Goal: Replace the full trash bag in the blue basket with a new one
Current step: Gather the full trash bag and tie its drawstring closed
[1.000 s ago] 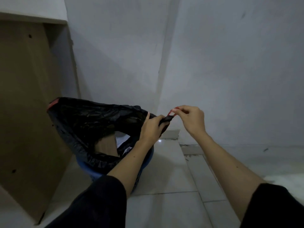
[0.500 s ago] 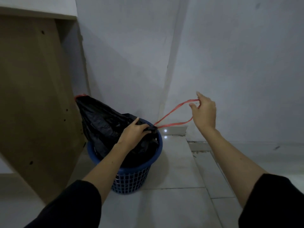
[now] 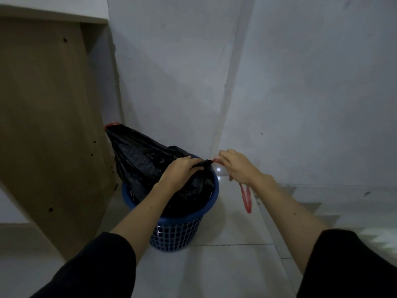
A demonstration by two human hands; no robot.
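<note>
A blue lattice basket (image 3: 178, 233) stands on the tiled floor in the corner. A black trash bag (image 3: 139, 155) sits in it, its far corner sticking up at the left with a red tip. My left hand (image 3: 180, 171) grips the gathered right edge of the bag at the basket's rim. My right hand (image 3: 236, 166) pinches the red drawstring (image 3: 247, 198) right beside the bag's edge. A loop of that drawstring hangs down below my right wrist. The bag's contents are hidden.
A tall brown wooden panel (image 3: 49, 117) leans close on the basket's left. Grey walls (image 3: 300, 93) meet in a corner just behind the basket. Pale floor tiles (image 3: 225, 265) spread in front and to the right.
My right hand, which had pulled the red drawstring out to the right, has come back to the bag's edge; the slack loop now hangs below it. My left hand keeps its grip.
</note>
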